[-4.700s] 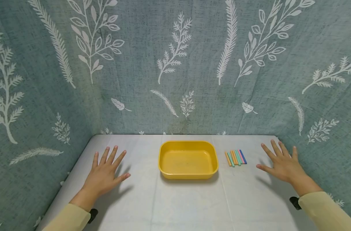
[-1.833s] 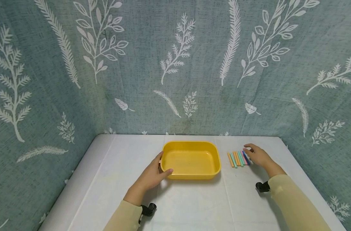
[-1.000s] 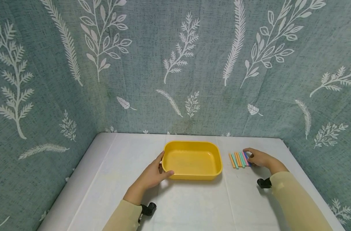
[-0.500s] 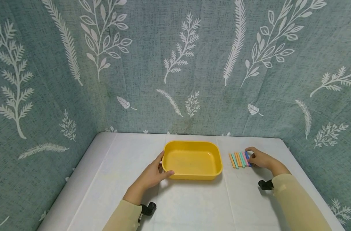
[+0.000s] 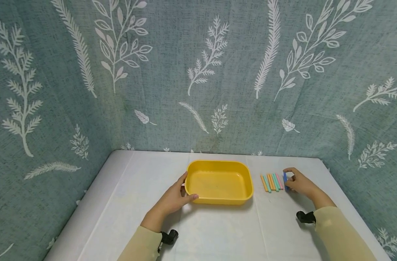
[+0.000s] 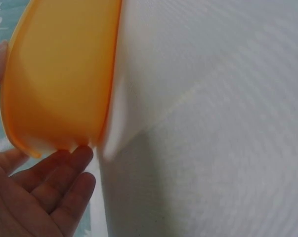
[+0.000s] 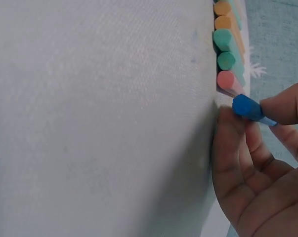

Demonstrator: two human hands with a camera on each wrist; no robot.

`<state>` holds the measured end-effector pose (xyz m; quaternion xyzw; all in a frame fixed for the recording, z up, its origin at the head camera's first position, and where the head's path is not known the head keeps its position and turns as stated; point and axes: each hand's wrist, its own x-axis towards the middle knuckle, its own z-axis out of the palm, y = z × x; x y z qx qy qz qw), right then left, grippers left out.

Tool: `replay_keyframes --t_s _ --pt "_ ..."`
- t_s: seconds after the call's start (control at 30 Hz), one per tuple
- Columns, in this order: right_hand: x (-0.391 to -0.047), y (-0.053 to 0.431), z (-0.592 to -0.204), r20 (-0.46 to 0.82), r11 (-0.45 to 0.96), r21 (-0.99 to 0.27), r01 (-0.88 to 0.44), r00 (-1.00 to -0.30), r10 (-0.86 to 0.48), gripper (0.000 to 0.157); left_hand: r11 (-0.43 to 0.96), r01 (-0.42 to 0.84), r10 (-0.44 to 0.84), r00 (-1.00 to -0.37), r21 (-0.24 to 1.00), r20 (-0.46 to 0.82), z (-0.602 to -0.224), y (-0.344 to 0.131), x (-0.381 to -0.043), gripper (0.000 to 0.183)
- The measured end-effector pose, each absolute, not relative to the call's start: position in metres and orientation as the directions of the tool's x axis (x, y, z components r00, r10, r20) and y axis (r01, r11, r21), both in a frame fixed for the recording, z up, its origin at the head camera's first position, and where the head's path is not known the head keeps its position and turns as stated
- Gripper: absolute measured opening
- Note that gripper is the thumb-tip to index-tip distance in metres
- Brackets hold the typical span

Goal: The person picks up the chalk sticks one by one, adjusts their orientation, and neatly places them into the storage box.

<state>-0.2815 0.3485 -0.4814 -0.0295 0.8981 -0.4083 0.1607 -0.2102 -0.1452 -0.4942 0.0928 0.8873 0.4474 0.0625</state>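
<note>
My right hand [image 5: 301, 184] pinches a blue stick of chalk [image 5: 285, 180] just right of the row of chalk. In the right wrist view the blue chalk [image 7: 243, 105] shows its end toward the camera, with the thumb against one side and fingers beneath. Pink chalk [image 7: 227, 79] lies closest to it, a small gap apart. At the left end of a yellow plastic tub [image 5: 219, 200], my left hand [image 5: 170, 199] grips the rim, thumb over the front corner. From the left wrist, several fingertips [image 6: 82, 157] press at the tub's end wall.
Orange [image 5: 264, 183], green and pink chalk sticks lie side by side between the tub and my right hand. A white cloth [image 5: 218, 235] covers the table. Leafy teal fabric [image 5: 198, 79] hangs behind and at both sides.
Both hands came inward from their spread positions; the left took hold of the tub. The right reached the chalk row, pinched the blue stick and drew it right, away from the pink one.
</note>
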Motion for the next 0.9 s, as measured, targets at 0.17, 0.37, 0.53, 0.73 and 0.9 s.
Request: replay_keyframes --t_s 0.17,0.37,0.53,0.73,0.9 --pt "-0.277 0.348 -0.477 -0.266 0.642 -0.76 0.1 -0.949 -0.168 0.059 0.591 0.112 0.213 -0.977 0.799 -0.021 -0.494 -0.145 -0.211 0.103" --pt "-0.271 0.344 -0.469 -0.249 0.582 -0.807 0.101 -0.952 -0.181 0.062 0.586 0.117 0.217 -0.976 0.802 -0.016 -0.494 -0.145 -0.211 0.103" --pt "-0.269 0.34 -0.46 -0.221 0.549 -0.832 0.077 -0.954 -0.201 0.061 0.579 0.119 0.22 -0.975 0.807 -0.014 -0.492 -0.145 -0.209 0.103" --pt "-0.266 0.329 -0.446 -0.222 0.502 -0.86 0.095 -0.954 -0.199 0.062 0.584 0.124 0.226 -0.974 0.802 -0.014 -0.494 -0.145 -0.209 0.103" --pt "-0.263 0.319 -0.433 -0.21 0.453 -0.887 0.09 -0.952 -0.222 0.063 0.586 0.13 0.238 -0.971 0.8 -0.017 -0.495 -0.146 -0.21 0.104"
